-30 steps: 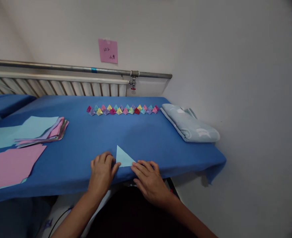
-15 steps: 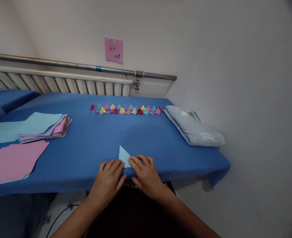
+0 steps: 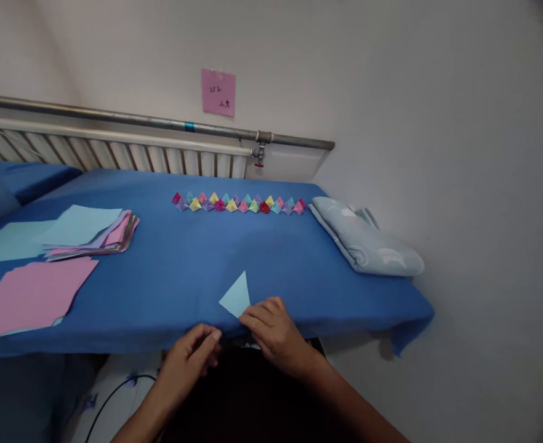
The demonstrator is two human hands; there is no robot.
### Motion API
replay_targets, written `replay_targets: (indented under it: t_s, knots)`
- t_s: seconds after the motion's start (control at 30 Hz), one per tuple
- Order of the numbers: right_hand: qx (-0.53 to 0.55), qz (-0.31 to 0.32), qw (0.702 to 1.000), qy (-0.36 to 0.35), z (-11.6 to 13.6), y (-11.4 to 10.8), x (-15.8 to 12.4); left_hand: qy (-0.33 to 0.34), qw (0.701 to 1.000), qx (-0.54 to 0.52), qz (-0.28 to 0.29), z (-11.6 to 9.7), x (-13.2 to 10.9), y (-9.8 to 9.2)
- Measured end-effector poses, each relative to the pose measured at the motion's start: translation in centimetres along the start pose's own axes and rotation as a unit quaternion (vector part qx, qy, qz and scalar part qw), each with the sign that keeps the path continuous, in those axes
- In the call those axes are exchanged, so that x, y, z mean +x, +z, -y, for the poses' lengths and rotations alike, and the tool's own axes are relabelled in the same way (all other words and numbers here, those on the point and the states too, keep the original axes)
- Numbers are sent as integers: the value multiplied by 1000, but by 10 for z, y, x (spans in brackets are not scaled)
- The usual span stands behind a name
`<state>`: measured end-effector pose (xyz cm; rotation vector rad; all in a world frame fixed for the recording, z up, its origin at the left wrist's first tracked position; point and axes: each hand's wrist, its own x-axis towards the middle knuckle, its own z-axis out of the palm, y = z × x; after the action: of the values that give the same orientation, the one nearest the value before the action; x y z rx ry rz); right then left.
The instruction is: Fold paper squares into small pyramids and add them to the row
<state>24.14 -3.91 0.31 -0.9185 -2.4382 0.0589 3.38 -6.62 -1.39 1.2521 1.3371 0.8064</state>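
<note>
A small light blue folded paper triangle (image 3: 237,295) lies near the front edge of the blue-covered table (image 3: 183,258). My right hand (image 3: 274,332) rests at the triangle's lower right corner, its fingertips curled and pinching that corner. My left hand (image 3: 191,357) hangs just off the table's front edge, fingers loosely curled with nothing in them. A row of several small colourful folded paper pieces (image 3: 239,203) lies across the far middle of the table.
A stack of coloured paper sheets (image 3: 91,231) and loose pink sheets (image 3: 31,295) lie at the left. A folded pale blue cloth (image 3: 366,240) sits at the right edge. A radiator (image 3: 114,154) and pipe run along the wall behind, with a pink note (image 3: 218,92) above.
My left hand has come off the paper and dropped below the table edge. The triangle has turned and now points up to the right, held only by my right hand.
</note>
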Motion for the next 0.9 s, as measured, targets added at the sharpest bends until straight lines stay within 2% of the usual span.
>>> replay_targets:
  t_s: [0.1, 0.17, 0.27, 0.37, 0.47, 0.57, 0.67, 0.8, 0.9]
  knots:
    - [22, -14, 999, -33, 8, -10, -1, -79, 987, -131, 56, -3, 3, 6]
    - [38, -13, 998, -51, 14, -15, -1, -116, 971, -202, 50, -6, 4, 8]
    - [57, -18, 997, -56, 20, -19, -2, -148, 957, -251, 13, -12, 4, 7]
    - [95, -15, 994, -43, 21, -20, -3, -140, 952, -271, -9, -14, 4, 2]
    - [207, -45, 977, 24, 18, -23, -2, -92, 948, -305, -9, -14, 5, -4]
    - [331, -95, 925, 161, 16, -28, 9, -51, 929, -365, 29, -12, 8, -8]
    - [441, -73, 853, 271, 22, -34, 29, -30, 905, -416, 85, -12, 11, -7]
    - [568, -29, 764, 303, 38, -38, 51, -13, 892, -437, 116, -15, 10, -3]
    - [604, -42, 726, 326, 46, -37, 58, -14, 888, -443, 123, -18, 9, -2]
